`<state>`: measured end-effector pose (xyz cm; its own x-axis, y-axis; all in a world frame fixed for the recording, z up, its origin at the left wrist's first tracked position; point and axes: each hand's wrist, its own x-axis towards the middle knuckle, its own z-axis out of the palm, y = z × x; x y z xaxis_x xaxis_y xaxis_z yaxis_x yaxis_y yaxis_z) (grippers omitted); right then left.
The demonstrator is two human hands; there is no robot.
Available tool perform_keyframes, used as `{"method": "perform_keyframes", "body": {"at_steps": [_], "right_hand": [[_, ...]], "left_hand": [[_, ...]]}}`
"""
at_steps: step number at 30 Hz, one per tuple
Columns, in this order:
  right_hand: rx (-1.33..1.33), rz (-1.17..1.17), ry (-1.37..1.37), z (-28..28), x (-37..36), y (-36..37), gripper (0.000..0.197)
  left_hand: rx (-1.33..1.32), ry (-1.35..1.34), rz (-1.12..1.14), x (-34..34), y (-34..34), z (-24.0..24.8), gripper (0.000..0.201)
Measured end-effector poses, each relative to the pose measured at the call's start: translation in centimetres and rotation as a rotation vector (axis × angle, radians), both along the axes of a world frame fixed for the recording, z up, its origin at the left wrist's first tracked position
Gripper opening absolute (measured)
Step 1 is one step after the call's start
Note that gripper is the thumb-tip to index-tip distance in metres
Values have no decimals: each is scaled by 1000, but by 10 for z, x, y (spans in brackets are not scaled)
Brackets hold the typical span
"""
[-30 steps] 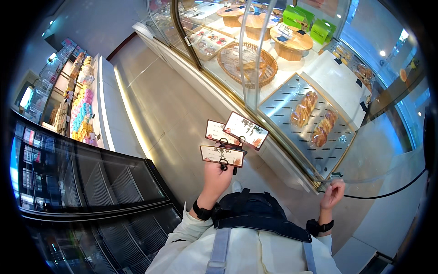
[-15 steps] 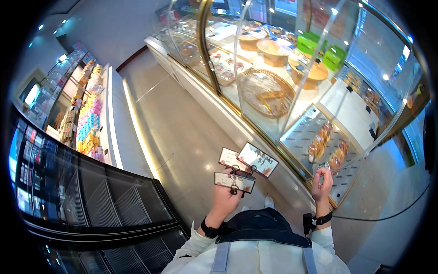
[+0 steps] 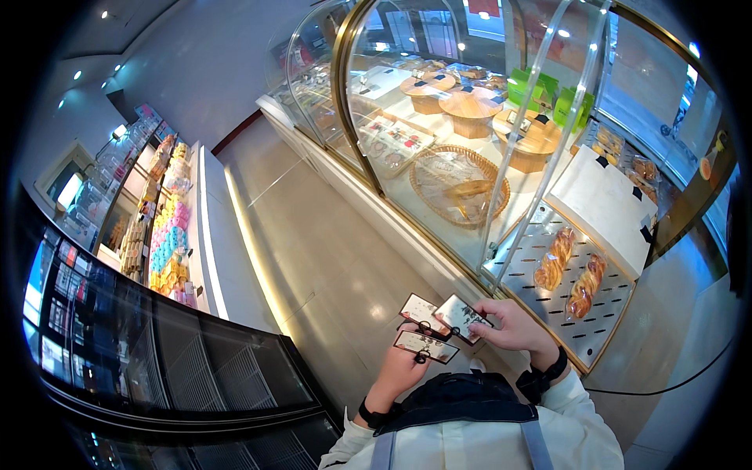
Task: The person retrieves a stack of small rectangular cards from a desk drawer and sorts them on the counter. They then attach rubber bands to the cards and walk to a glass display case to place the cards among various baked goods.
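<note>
Several small white price cards with dark frames and black ring-like clips are fanned out in front of me. My left hand [image 3: 401, 370] is closed around their lower ends; the nearest card [image 3: 427, 346] lies across its fingers. Behind that one a second card [image 3: 421, 312] sticks up. My right hand [image 3: 513, 325] pinches the right edge of the rightmost card [image 3: 460, 316], thumb and forefinger closed on it. To the right of my hands, two wrapped twisted breads [image 3: 554, 260] lie on a slotted metal tray [image 3: 540, 229].
A curved glass display case [image 3: 439, 251] with a gold frame runs along the right. Inside stand a wicker basket [image 3: 501, 184], round wooden stands [image 3: 470, 117] and green boxes [image 3: 533, 90]. A black refrigerated cabinet [image 3: 211, 368] stands at left, before a shelf of colourful packets [image 3: 176, 227].
My right hand has left the clear door edge beside the breads and moved left to take hold of one card. The cards have moved slightly right and lower in view.
</note>
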<state>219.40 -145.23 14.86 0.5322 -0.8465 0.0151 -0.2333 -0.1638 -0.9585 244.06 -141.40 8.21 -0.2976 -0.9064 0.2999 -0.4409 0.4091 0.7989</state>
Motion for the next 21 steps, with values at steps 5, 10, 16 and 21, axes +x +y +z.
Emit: {"method": "perform_keyframes", "body": {"at_steps": [5, 10, 16, 21], "right_hand": [[16, -155, -44, -45, -80, 14, 15], [104, -704, -40, -55, -209, 26, 12], [-225, -1395, 268, -124, -359, -76, 20], [-93, -1382, 475, -162, -417, -141, 21]], "left_hand": [[-13, -45, -76, -16, -11, -20, 28], [284, 269, 176, -13, 4, -36, 17], [384, 182, 135, -27, -4, -33, 13], [496, -47, 313, -33, 8, -19, 28]]}}
